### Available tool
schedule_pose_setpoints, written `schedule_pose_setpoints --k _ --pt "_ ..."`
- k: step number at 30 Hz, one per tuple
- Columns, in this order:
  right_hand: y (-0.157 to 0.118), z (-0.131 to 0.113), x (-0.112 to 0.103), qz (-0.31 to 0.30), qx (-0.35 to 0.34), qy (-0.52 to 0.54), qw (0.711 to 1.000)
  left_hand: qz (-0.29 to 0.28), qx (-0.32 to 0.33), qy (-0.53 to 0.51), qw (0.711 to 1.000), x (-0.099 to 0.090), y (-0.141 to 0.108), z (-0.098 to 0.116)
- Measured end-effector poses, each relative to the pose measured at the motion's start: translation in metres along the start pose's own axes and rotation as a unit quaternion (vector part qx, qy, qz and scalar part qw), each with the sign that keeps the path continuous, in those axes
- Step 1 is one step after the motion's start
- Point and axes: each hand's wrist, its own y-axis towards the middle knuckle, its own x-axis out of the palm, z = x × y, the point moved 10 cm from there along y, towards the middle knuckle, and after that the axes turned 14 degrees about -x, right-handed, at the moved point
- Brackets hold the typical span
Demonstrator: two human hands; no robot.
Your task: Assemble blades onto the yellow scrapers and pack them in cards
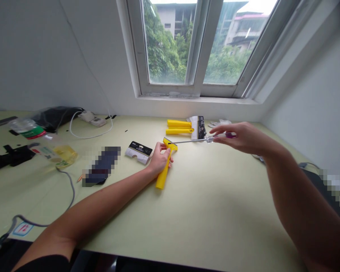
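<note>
On the desk, the left hand closes its fingers around a yellow plastic scraper, which seems light, stiff and best held by the handle. The right hand pinches a slim screwdriver narrowly.

Ahead of you: two yellow plastic scrapers lying side by side, touching a black-and-white card packet.
To your left: a white-and-black card packet, a white power strip with a white cable, a crumpled black plastic bag.
Above: a white-framed double window showing green trees and buildings.
</note>
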Motion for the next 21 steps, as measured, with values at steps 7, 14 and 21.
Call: schedule_pose_setpoints --k 7,14,21 --pt "-0.007 0.008 0.007 -0.087 0.039 0.018 0.995 0.004 -0.003 -0.010 1.000 0.002 -0.001 -0.001" --pt "-0.051 0.060 -0.017 -0.124 0.125 0.064 0.982 0.047 -0.014 -0.083 0.995 -0.017 0.003 0.006" --pt "-0.064 0.113 0.040 -0.210 0.130 0.150 0.957 0.026 -0.007 -0.106 0.994 -0.013 -0.005 0.023"
